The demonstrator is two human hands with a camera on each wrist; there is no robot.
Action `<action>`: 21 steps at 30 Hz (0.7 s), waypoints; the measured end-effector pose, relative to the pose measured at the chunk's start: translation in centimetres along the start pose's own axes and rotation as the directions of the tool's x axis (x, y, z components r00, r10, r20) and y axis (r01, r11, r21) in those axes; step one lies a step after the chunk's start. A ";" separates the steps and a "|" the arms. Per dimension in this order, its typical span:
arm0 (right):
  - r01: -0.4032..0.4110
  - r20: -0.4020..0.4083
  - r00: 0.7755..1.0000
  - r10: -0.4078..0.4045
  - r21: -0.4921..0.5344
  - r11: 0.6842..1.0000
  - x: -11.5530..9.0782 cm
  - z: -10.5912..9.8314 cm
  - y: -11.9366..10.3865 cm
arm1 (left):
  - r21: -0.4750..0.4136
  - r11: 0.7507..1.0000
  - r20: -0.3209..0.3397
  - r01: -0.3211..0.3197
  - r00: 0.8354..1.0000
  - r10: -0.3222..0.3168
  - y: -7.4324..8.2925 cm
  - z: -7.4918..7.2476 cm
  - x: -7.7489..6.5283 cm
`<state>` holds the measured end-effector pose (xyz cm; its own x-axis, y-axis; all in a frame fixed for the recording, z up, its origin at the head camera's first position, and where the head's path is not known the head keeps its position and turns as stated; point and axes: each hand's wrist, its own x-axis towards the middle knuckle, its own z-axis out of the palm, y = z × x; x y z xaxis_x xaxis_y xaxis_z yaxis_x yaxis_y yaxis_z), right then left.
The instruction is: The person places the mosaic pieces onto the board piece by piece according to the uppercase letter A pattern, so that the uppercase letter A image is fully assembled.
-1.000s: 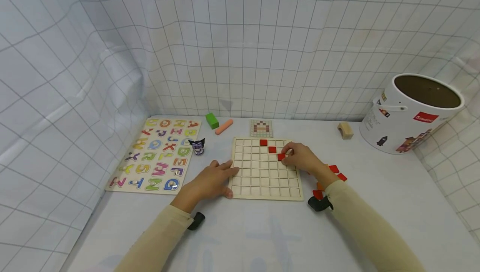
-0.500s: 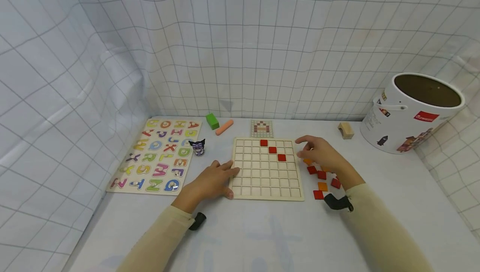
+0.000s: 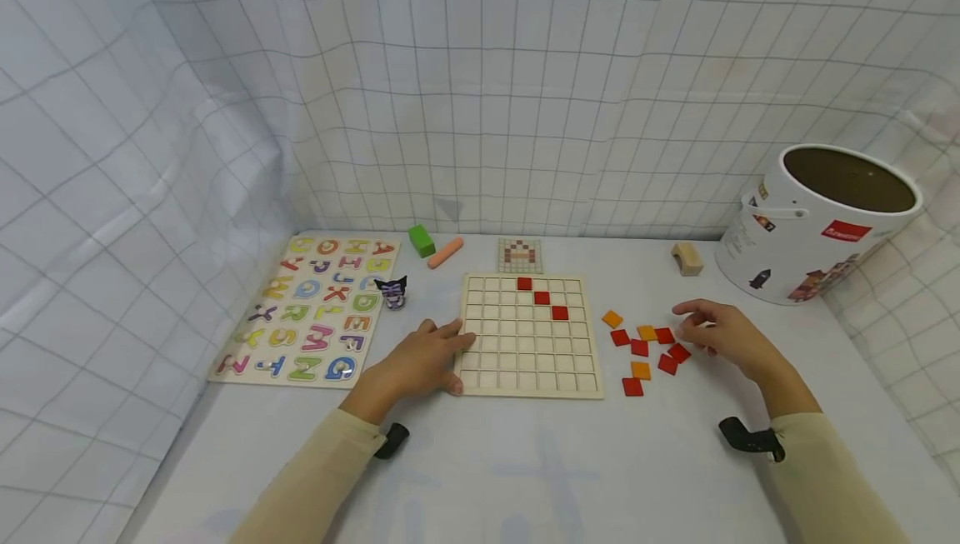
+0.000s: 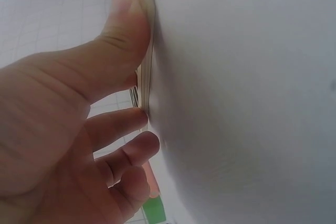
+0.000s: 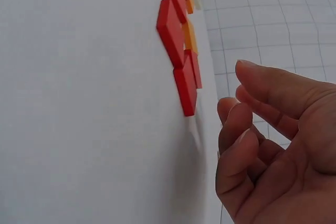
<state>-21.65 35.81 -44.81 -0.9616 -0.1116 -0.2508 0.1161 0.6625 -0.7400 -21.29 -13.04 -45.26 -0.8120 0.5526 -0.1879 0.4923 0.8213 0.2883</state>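
Note:
A pale wooden grid board [image 3: 517,361] lies on the table, with red square tiles [image 3: 542,298] in three of its cells on a diagonal. My left hand [image 3: 420,361] rests along the board's left edge, its thumb touching the edge near the lower corner and a fingertip on the surface. My right hand [image 3: 723,336] hovers just right of several loose red tiles [image 3: 639,347] and orange tiles [image 3: 612,319]. Its fingers bend loosely, and nothing is between them. In the right wrist view, the nearest red tile [image 5: 185,90] is apart from the fingertips.
Behind the board lies a small pattern card [image 3: 520,256]. Left are an alphabet puzzle [image 3: 300,356], a small dark figure [image 3: 393,292], a green block [image 3: 422,241] and an orange stick [image 3: 446,253]. Back right stand a wooden arch block [image 3: 687,259] and a white bucket [image 3: 795,236].
My right hand has let go of the red tile on the board and moved right, past the loose tiles, uncovering them. My left hand has stayed on the board's edge.

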 end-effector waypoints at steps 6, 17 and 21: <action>0.031 0.093 0.995 -0.027 -0.037 0.999 -0.7 0.2 1.2 | -0.010 1.000 0.010 0.007 1.000 -0.007 -0.1 -0.1 -0.1; 0.076 0.119 0.991 -0.060 -0.135 0.988 -1.2 0.7 1.9 | -0.017 1.000 0.024 0.012 1.000 -0.011 0.1 -0.3 -0.1; 0.105 0.120 0.989 -0.088 -0.142 0.984 -1.2 0.7 2.1 | -0.007 1.000 0.026 0.010 1.000 -0.010 0.2 -0.3 -0.1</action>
<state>-20.07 36.85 -46.49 -0.9314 -0.2573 -0.2574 -0.0220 0.7458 -0.6658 -21.20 -12.92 -44.90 -0.8085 0.5479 -0.2146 0.4819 0.8258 0.2928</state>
